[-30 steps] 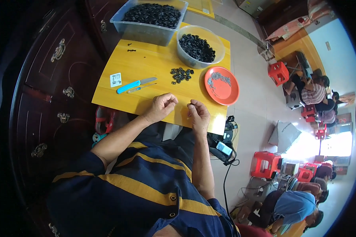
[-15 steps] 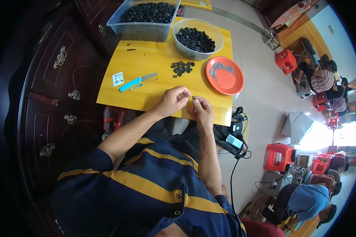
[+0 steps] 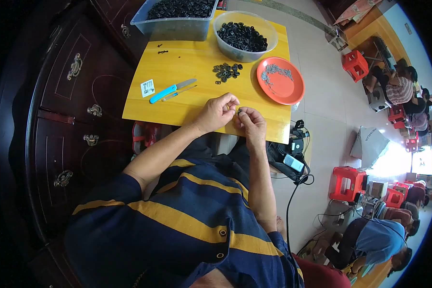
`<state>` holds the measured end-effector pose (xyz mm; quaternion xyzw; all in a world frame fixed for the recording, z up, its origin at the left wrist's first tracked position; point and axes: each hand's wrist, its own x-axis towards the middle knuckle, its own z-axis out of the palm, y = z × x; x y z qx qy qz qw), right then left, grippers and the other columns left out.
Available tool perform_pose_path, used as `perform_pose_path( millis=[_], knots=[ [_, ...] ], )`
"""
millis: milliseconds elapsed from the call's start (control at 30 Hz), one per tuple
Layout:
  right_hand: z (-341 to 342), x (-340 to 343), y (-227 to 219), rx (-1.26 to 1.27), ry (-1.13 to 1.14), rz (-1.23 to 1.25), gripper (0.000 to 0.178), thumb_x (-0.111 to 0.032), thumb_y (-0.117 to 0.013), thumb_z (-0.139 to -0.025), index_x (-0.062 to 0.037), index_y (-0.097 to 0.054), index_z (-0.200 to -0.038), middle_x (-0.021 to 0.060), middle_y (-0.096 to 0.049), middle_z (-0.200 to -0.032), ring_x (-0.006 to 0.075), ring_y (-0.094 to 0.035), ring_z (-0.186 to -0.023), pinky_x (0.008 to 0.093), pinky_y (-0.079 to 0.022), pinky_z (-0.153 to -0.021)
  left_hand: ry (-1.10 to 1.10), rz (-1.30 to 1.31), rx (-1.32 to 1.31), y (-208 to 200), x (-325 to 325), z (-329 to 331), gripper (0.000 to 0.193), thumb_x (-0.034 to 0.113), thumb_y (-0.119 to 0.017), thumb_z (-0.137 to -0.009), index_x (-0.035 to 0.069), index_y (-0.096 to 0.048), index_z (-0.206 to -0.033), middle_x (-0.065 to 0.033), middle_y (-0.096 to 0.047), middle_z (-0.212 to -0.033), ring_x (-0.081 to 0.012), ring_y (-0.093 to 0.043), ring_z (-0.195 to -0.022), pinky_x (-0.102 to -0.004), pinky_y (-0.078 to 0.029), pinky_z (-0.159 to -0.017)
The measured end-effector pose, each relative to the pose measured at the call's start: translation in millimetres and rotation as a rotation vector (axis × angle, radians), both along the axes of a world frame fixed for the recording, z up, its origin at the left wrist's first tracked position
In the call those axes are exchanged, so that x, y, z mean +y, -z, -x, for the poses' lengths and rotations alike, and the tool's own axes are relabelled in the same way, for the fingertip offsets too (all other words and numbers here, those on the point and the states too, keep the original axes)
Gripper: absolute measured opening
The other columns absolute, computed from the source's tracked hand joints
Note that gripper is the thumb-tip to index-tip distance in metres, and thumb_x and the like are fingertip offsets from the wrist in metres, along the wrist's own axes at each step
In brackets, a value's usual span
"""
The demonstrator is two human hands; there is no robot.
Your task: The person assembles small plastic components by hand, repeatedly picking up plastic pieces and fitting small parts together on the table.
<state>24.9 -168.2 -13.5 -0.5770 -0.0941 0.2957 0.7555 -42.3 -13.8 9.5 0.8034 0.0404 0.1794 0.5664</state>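
Note:
Over the near edge of the yellow table [image 3: 187,108], my left hand [image 3: 218,113] and my right hand [image 3: 252,126] meet almost fingertip to fingertip. Between the thumb and fingers of my right hand is a small black plastic piece [image 3: 240,111], mostly covered. My left thumb and fingers are pinched together beside it; whatever they hold is too small to make out. Just beyond the hands lies a loose pile of black oval pieces [image 3: 227,72]. To the right, an orange plate [image 3: 287,95] carries many tiny silvery metal parts [image 3: 277,72].
A clear round bowl [image 3: 221,47] and a bluish plastic bin [image 3: 177,31], both full of black pieces, stand at the back. Left lie a blue-handled knife [image 3: 163,94], a slim screwdriver-like tool [image 3: 173,96] and a white label [image 3: 148,88]. Dark cabinets [image 3: 65,120] flank the left; people sit far right.
The view has shifted, so the table sits slightly higher and further right in the picture. My hands stay together, and the black piece in my right fingers shows a little more.

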Motion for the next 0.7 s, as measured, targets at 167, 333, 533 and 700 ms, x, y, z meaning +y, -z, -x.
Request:
perform_pose_path(
  millis=[167, 333, 533, 700],
  knots=[
    [5.3, 3.1, -4.6, -0.064, 0.046, 0.064, 0.015, -0.006, -0.062, -0.092, -0.0002, -0.064, -0.105, 0.0013, -0.064, -0.081, 0.0067, -0.057, -0.068, 0.0204, -0.044, -0.062, -0.012, 0.001, 0.027, 1.6, 0.1, 2.0, 0.02, 0.0, -0.063, -0.083, 0.003, -0.056, -0.102, -0.0019, -0.061, -0.08, -0.0061, -0.057, -0.065, -0.0234, -0.047, -0.06],
    [4.3, 3.7, -4.0, -0.055, 0.029, 0.024, 0.016, -0.006, -0.062, -0.091, 0.0001, -0.065, -0.106, 0.0008, -0.064, -0.083, 0.007, -0.056, -0.067, 0.0212, -0.044, -0.062, -0.014, 0.018, 0.017, 1.5, -2.3, 1.4, 0.02, 0.0, -0.063, -0.083, 0.003, -0.056, -0.101, -0.0015, -0.061, -0.079, -0.0066, -0.058, -0.065, -0.024, -0.048, -0.061],
    [4.6, 3.1, -8.6, -0.035, 0.017, 0.051, 0.016, -0.004, -0.061, -0.092, 0.0013, -0.064, -0.107, 0.0015, -0.064, -0.083, 0.0073, -0.055, -0.069, 0.0208, -0.044, -0.063, -0.023, 0.034, 0.025, 0.5, -3.0, 1.5, 0.018, 0.002, -0.063, -0.084, 0.003, -0.057, -0.101, -0.0018, -0.061, -0.079, -0.0072, -0.059, -0.066, -0.0244, -0.049, -0.062],
    [1.2, 4.1, 3.7, -0.121, 0.01, 0.051, 0.014, -0.005, -0.062, -0.091, -0.0022, -0.066, -0.104, -0.0007, -0.065, -0.085, 0.0057, -0.056, -0.069, 0.0201, -0.045, -0.063, -0.025, 0.013, -0.011, -0.1, -3.0, 1.5, 0.02, -0.002, -0.061, -0.082, 0.001, -0.056, -0.102, -0.0067, -0.063, -0.078, -0.0123, -0.064, -0.064, -0.0282, -0.051, -0.06]
  ],
)
